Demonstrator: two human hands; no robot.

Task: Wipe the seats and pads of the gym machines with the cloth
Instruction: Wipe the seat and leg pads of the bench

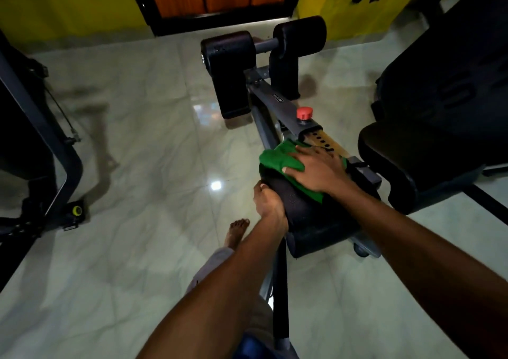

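Observation:
A green cloth (277, 158) lies over the top of a black roller pad (310, 215) on a gym machine. My right hand (316, 169) presses flat on the cloth with fingers spread. My left hand (268, 203) grips the pad's left end, fingers curled round its edge. Farther along the grey frame stand two more black roller pads (229, 64), (298, 42). A black seat pad (395, 161) sits to the right.
A red knob (304, 113) sticks up from the frame bar just beyond the cloth. Another machine's black frame (55, 150) stands at the left. The floor is glossy pale tile (154, 194). My bare foot (237, 232) is below the pad. Yellow wall and a wooden door lie ahead.

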